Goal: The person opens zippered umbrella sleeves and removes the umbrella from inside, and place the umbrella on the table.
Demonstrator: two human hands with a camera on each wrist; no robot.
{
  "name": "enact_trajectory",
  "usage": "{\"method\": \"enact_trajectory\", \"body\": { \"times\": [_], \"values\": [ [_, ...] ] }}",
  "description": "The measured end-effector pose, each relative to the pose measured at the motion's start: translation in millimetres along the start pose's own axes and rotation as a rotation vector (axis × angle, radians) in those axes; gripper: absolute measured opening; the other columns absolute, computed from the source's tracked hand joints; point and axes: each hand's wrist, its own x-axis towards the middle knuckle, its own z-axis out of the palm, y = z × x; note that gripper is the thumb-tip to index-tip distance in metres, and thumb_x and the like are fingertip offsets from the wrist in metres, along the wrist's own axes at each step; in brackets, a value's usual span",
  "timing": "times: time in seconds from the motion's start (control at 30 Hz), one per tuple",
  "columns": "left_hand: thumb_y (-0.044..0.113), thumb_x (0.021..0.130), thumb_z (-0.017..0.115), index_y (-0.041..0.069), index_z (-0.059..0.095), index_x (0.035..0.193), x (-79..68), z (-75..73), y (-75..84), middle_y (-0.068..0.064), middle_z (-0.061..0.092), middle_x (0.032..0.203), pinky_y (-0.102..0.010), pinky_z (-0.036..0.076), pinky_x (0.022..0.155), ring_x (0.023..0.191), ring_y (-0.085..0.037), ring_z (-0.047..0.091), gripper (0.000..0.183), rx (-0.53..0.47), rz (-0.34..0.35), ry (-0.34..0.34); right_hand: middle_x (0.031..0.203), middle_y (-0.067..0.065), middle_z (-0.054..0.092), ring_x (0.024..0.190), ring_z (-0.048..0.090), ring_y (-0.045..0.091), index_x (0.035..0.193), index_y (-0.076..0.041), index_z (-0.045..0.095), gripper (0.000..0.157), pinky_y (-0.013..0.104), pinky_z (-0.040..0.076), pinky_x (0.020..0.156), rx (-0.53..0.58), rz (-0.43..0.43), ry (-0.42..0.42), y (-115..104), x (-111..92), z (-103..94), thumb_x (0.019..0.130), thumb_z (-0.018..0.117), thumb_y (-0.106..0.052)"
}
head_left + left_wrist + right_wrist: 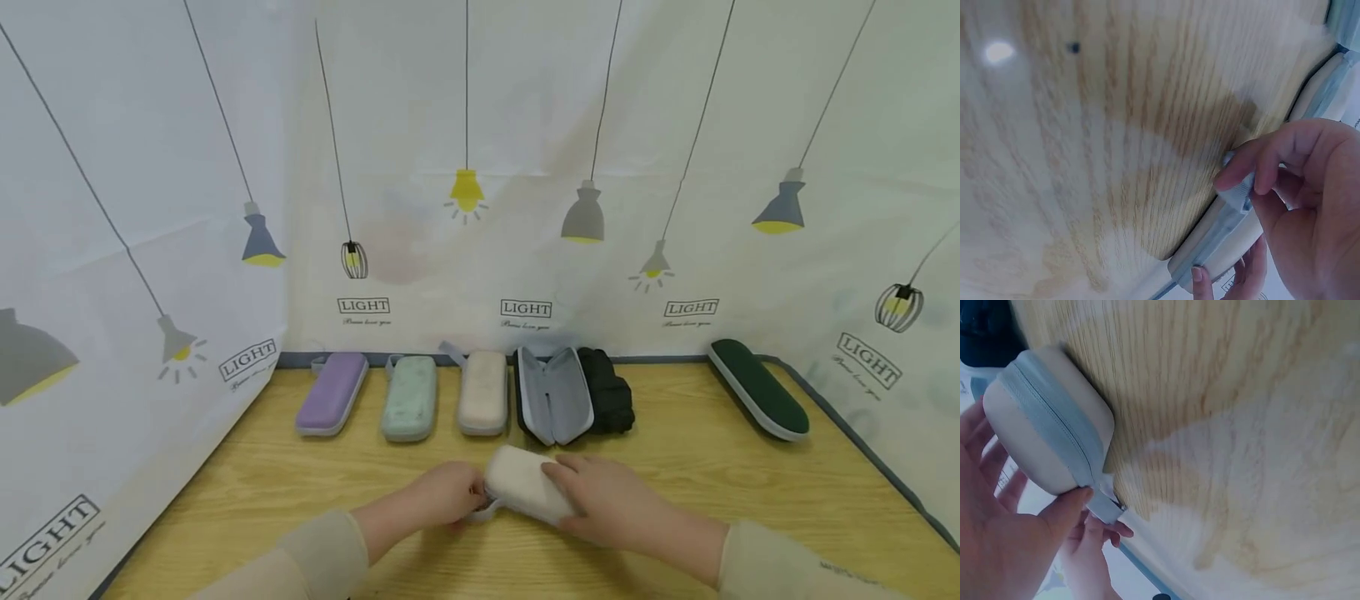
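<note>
A cream zip-up hard case (528, 483) is tilted just above the front middle of the table. My right hand (607, 500) grips its right end, thumb and fingers on opposite sides. At the left end, my left hand (448, 492) pinches the grey strap (1235, 195) with curled fingertips. A grey zip band (1054, 412) runs along the case's side and appears closed in the right wrist view. Whether the left fingers also hold a zip pull is hidden.
Along the back stand a purple case (333, 393), a mint case (409, 398), another cream case (483, 393), an opened grey-lined case (553, 396) and a black bundled item (609, 392). A dark green case (761, 387) lies at right. A printed cloth (420, 125) hangs behind.
</note>
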Motion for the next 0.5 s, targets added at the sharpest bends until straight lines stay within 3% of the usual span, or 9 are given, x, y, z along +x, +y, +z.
{"method": "enact_trajectory", "body": {
  "times": [0.2, 0.5],
  "values": [
    [0.022, 0.086, 0.056, 0.020, 0.065, 0.081, -6.2, -7.0, -4.0, 0.013, 0.055, 0.070, -0.027, 0.042, 0.056, 0.061, -0.005, 0.049, 0.011, 0.247, 0.060, 0.053, 0.130, 0.013, 0.045, 0.112, 0.047, 0.030, 0.132, -0.012, 0.044, 0.068, 0.044, 0.040, 0.089, 0.026, -0.065, -0.020, 6.2, -3.0, -3.6, 0.076, 0.069, -0.040],
    [0.023, 0.085, 0.056, 0.021, 0.063, 0.078, -3.2, -9.4, -7.9, 0.010, 0.057, 0.070, -0.031, 0.042, 0.050, 0.060, -0.008, 0.052, 0.010, 0.355, 0.086, 0.130, 0.131, 0.013, 0.045, 0.113, 0.046, 0.030, 0.132, -0.012, 0.044, 0.067, 0.043, 0.039, 0.090, -0.048, -0.191, -0.042, 17.1, -0.1, -8.5, 0.076, 0.069, -0.039]
  ]
}}
